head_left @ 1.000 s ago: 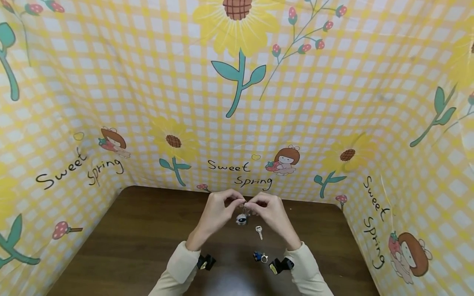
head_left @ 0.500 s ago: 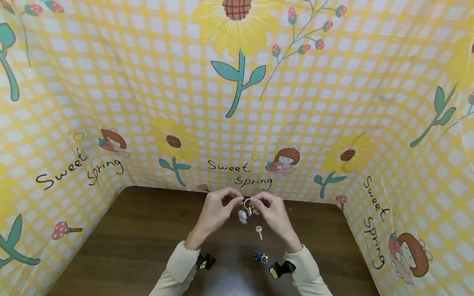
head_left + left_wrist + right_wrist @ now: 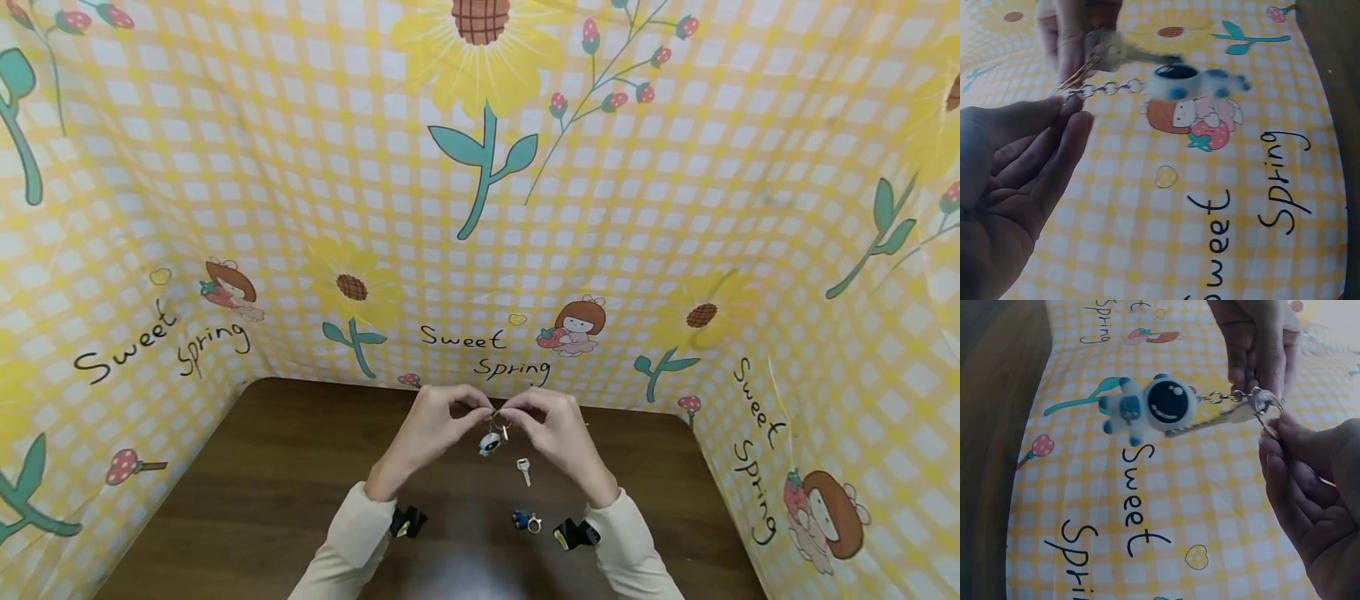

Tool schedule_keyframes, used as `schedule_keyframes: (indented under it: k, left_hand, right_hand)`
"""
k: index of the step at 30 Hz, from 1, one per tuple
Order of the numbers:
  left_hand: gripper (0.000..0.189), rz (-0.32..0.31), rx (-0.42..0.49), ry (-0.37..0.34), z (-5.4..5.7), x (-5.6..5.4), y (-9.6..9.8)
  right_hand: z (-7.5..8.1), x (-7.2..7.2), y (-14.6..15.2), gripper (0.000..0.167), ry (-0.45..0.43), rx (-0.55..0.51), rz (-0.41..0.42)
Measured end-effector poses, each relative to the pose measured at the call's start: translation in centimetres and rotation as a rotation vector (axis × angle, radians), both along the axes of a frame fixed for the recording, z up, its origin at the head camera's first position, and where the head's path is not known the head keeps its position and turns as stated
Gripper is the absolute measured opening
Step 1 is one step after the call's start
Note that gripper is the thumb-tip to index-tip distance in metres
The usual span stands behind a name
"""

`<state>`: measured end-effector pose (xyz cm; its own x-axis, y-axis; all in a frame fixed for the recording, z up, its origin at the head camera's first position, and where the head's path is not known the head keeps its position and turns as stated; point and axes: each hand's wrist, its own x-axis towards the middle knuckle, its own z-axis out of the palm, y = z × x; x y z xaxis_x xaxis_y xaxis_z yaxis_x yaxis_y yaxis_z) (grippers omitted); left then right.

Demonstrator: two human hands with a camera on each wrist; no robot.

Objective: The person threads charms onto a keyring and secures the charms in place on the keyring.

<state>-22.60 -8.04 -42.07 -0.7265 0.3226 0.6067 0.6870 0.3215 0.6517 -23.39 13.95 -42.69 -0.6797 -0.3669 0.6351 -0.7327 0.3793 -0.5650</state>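
Now we are pinching a key ring [image 3: 1264, 403] between our left hand [image 3: 433, 425] and right hand [image 3: 553, 429] above the table [image 3: 262, 483]; a white-and-blue astronaut charm [image 3: 1157, 406] is dangling on its chain beside a silver key [image 3: 1222, 420].

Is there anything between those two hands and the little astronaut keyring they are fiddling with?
Nothing visible. Both the left hand and the right hand already pinch the split ring directly, above the table. The astronaut charm and a key hang from it.
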Motion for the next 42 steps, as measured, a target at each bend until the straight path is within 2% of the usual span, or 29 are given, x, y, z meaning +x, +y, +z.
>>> schedule_keyframes:
  k: [3, 8, 11, 13, 17, 21, 24, 29, 32, 35, 38, 42]
  left_hand:
    - [0.007, -0.002, 0.011, -0.043, 0.4, 0.1, -0.1]
    - [0.009, 0.037, 0.057, -0.101, 0.3, 0.3, 0.0]
    - [0.011, 0.071, 0.04, -0.101, -0.2, 0.2, -0.1]
    - [0.012, 0.072, 0.013, -0.087, -0.3, 0.0, -0.1]
    - [0.01, 0.032, -0.018, -0.051, -0.3, -0.2, 0.0]
    - [0.012, 0.012, -0.004, -0.037, -0.2, -0.3, 0.0]
    - [0.014, 0.022, 0.029, -0.034, -0.2, -0.1, 0.0]
    - [0.014, 0.054, 0.108, -0.063, -0.5, 0.0, 0.1]
    - [0.013, 0.058, 0.135, -0.101, -0.8, 0.0, 0.1]
    - [0.015, 0.061, 0.119, -0.124, -0.8, 0.0, 0.1]
    - [0.014, 0.065, 0.084, -0.113, -0.6, -0.1, 0.2]
    - [0.014, 0.063, 0.043, -0.082, -0.2, 0.0, 0.2]
  right_hand:
    - [0.0, 0.3, -0.1, 0.008, -0.004, -0.045, -0.031]
    - [-0.4, 0.6, -0.1, 0.005, -0.19, -0.151, -0.025]
    - [-0.5, 0.5, 0.0, 0.003, -0.244, -0.121, 0.014]
    - [-0.5, 0.3, 0.0, 0.003, -0.228, -0.073, 0.038]
    - [-0.1, 0.1, 0.0, 0.001, -0.11, 0.007, 0.061]
    - [0.3, 0.0, -0.1, 0.008, -0.016, 0.022, 0.024]
    - [0.3, 0.0, -0.1, 0.011, -0.041, -0.025, -0.029]
    - [-0.2, 0.2, -0.3, 0.01, -0.164, -0.129, -0.084]
    - [-0.5, 0.1, -0.2, 0.006, -0.217, -0.138, -0.063]
    - [-0.7, -0.1, 0.0, 0.006, -0.247, -0.093, -0.021]
    - [-0.6, -0.3, 0.3, 0.014, -0.248, -0.057, 0.024]
    - [-0.4, -0.4, 0.4, 0.01, -0.23, -0.047, 0.058]
